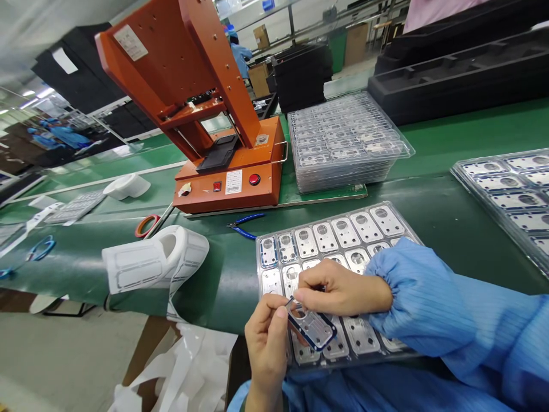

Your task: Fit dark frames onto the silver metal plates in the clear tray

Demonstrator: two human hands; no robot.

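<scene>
Both hands are narrowly closed on a blue-edged metal plate (311, 327), the left hand (266, 349) pinching its upper end and the right hand (343, 289) reaching across to the same corner. It is held just above a clear plastic tray (259, 269) of metal plates, near the front edge of the green bench (429, 200). Blue-handled pliers (244, 226) lie just beyond the tray.

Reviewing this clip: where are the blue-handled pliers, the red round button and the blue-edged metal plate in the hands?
Blue-handled pliers (251, 218): head view, on the upper handle grip.
Red round button (254, 179): head view, on the button's top.
Blue-edged metal plate (312, 330): head view, on its face.
</scene>
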